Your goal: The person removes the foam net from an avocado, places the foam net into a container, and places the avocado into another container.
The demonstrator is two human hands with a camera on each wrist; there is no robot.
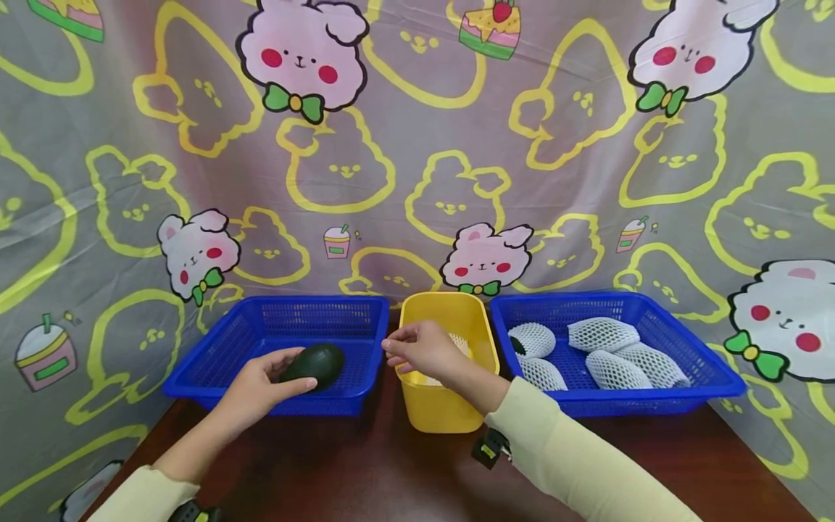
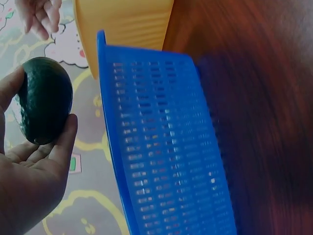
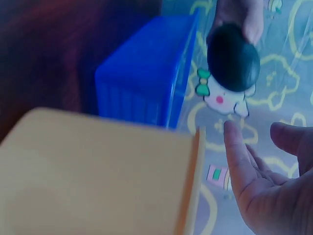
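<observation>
My left hand (image 1: 257,384) holds a dark green avocado (image 1: 321,365) over the front right of the left blue basket (image 1: 375,348). In the left wrist view, the thumb lies on one side of the avocado (image 2: 45,100) and the fingers on the other. My right hand (image 1: 427,353) is above the yellow bin (image 1: 450,413), holding nothing. Its thumb and fingers are apart in the right wrist view, with the avocado (image 3: 233,58) beyond the fingertips. White foam netting (image 1: 459,342) shows inside the bin, partly hidden by the right hand and forearm.
A second blue basket (image 1: 714,388) stands right of the bin, with several fruits in white foam nets (image 1: 616,370) inside. All three containers stand on a dark brown table (image 1: 365,471). A patterned cloth (image 1: 404,203) hangs close behind them.
</observation>
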